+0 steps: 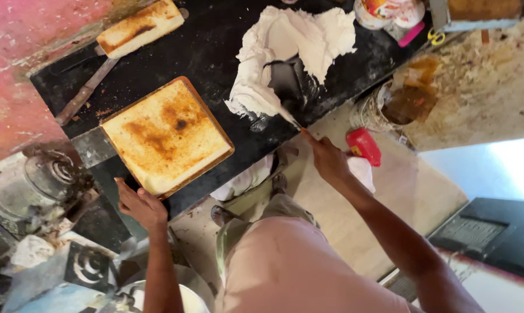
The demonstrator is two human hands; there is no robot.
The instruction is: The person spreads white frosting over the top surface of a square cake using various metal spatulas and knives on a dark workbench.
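Observation:
My left hand point(139, 204) grips the near edge of a square yellow-brown stained board point(166, 136) lying on the black slab point(215, 52). My right hand point(326, 157) holds a thin-handled putty knife point(288, 116) whose blade is pushed into a large heap of white putty point(285, 49) on the slab. A smaller stained board point(140, 27) rests at the slab's far left corner, above a metal trowel blade point(85, 93).
A round tub point(386, 11) and a pink-handled tool point(411, 33) sit at the slab's right end. Below it stand a rusty tin point(392, 104) and a red container point(363, 145) on the floor. Cluttered tins and tiles point(53, 232) lie left.

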